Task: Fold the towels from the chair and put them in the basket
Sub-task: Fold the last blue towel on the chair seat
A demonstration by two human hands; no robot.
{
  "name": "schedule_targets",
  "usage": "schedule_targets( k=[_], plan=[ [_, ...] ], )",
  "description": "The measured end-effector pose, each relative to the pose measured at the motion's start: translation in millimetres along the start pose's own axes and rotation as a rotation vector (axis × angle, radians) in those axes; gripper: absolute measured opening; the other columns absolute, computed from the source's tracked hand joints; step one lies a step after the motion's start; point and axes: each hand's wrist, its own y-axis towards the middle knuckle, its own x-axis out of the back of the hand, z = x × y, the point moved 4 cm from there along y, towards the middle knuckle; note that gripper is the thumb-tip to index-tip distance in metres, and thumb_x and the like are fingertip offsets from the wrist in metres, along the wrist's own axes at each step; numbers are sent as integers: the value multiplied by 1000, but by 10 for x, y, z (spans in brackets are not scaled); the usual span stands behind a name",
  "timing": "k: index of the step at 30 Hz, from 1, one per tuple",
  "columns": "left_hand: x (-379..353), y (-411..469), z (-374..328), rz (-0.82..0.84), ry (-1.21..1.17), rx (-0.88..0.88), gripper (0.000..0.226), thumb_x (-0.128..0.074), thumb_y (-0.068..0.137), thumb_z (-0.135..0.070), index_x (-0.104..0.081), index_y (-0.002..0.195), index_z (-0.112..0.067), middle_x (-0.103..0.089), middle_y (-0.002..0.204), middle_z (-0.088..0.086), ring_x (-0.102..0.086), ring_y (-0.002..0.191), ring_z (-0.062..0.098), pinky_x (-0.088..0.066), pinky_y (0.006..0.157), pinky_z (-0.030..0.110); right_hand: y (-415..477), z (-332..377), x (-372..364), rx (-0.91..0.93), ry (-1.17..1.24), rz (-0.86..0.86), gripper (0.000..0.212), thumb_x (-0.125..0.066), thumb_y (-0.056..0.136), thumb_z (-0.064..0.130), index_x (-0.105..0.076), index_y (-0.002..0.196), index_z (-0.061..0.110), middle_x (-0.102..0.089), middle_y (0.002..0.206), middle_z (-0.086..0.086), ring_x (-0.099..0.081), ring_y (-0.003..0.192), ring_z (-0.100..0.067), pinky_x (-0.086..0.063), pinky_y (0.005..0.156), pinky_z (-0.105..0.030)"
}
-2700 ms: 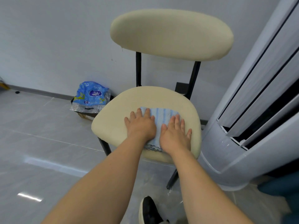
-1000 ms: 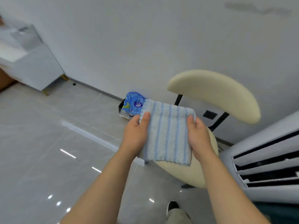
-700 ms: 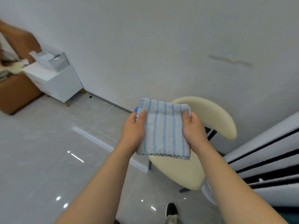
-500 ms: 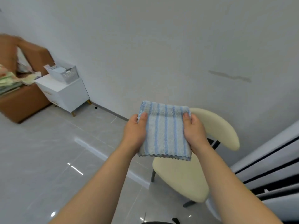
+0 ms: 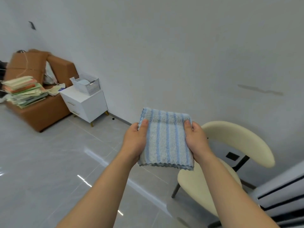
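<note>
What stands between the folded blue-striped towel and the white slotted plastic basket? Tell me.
Head view: grey floor tiles, bare save a dark speck by the wall, separate the towel from the white cabinet carrying the basket.

Bare forearms (image 5: 105,186) (image 5: 230,191), bare hands (image 5: 134,142) (image 5: 196,142)

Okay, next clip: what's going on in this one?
A person holds a folded blue-striped towel in the air, left hand and right hand each gripping one side with a thumb on top. The cream chair stands just to the right. The white basket sits on a white cabinet by the far wall; the towel is not yet in it.
</note>
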Motion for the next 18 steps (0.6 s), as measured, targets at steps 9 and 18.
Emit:
schedule_targets(
  k=[9, 18],
  plan=[
    [634, 722, -63, -54, -6, -2, 39, -52, 98, -52, -65, 103, -16, -74, 101, 5, -74, 90, 22, -61, 81, 49, 504, 202, -858, 26, -54, 19, 51, -42, 103, 51, -53, 92, 2, -54, 76, -3, -50, 69, -17, -40, 63, -35],
    [1469, 2466, -245, -112, 67, 44, 32, -51, 100, -49, -66, 101, -20, -75, 95, 0, -74, 82, 16, -59, 66, 34, 1889, 298, -2458, 2, -24, 86, 48, -43, 104, 47, -58, 91, 4, -62, 81, -10, -55, 72, -18, -42, 63, -34]
  ],
)
